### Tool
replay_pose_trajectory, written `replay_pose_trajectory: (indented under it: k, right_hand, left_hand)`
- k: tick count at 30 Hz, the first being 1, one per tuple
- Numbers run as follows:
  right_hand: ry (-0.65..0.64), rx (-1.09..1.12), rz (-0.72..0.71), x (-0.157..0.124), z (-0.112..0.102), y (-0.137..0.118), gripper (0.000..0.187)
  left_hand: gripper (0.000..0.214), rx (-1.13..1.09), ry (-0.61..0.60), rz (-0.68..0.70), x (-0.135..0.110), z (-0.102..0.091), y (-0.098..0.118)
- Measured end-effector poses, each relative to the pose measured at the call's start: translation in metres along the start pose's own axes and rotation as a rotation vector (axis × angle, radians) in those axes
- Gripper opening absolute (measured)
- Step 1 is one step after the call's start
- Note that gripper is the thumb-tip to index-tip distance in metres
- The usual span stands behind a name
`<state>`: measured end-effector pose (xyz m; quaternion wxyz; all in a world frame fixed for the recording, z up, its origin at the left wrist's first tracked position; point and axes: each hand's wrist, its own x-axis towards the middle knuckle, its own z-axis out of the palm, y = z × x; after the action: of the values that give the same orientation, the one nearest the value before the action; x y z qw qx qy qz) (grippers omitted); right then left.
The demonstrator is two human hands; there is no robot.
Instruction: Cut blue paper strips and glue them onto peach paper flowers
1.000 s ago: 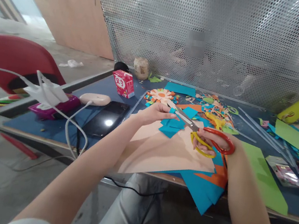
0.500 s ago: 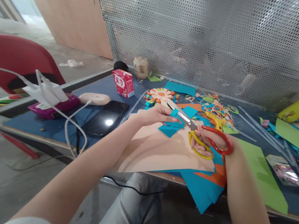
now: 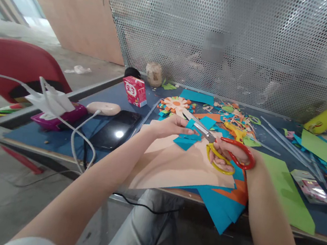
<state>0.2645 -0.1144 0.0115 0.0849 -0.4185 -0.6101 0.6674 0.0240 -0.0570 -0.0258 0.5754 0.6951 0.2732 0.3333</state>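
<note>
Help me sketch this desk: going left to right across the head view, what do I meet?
Red chair → white charger → black phone → left hand pinching blue paper → scissors in the right hand → green sheet.

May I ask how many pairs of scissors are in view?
1: the red-and-yellow scissors in the right hand, blades at blue paper in the left hand; scraps may hide others.
</note>
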Motion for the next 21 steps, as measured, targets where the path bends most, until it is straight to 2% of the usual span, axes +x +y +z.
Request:
replay_pose_trajectory:
  k: [5, 8, 10, 12, 14, 16, 17, 19, 21]
  right_hand:
    - [-0.025, -0.001, 0.01, 0.005, -0.004, 0.003, 0.056]
    - [0.037, 0.038, -0.102, 0.008, -0.007, -0.001, 0.057]
    - [0.168, 0.082, -0.214, 0.008, -0.011, -0.005, 0.059]
    - [0.403, 0.071, -0.242, 0.007, -0.019, -0.008, 0.058]
    - [0.706, -0.089, -0.152, 0.006, -0.029, -0.007, 0.054]
    - [0.971, -0.447, -0.01, 0.007, -0.038, -0.003, 0.05]
    - [1.05, -0.643, 0.06, 0.008, -0.041, 0.0, 0.049]
    - [1.085, -0.92, 0.19, 0.011, -0.043, 0.004, 0.051]
    - [1.057, -1.019, 0.299, 0.015, -0.039, 0.006, 0.056]
  left_hand:
    - [0.025, -0.023, -0.004, -0.007, -0.001, 0.002, 0.001]
    - [0.024, 0.003, -0.021, -0.016, -0.001, 0.004, 0.0]
    - [0.022, 0.041, -0.016, -0.006, 0.0, 0.005, -0.001]
    - [0.02, 0.102, 0.038, 0.035, 0.001, 0.005, -0.002]
    - [0.019, 0.174, 0.086, 0.085, 0.002, 0.005, -0.003]
    - [0.025, 0.246, 0.082, 0.108, 0.002, 0.006, -0.003]
    - [0.033, 0.277, 0.06, 0.111, 0.002, 0.006, -0.004]
    - [0.052, 0.336, -0.001, 0.103, 0.002, 0.007, -0.005]
    - [0.065, 0.385, -0.04, 0.083, 0.002, 0.007, -0.007]
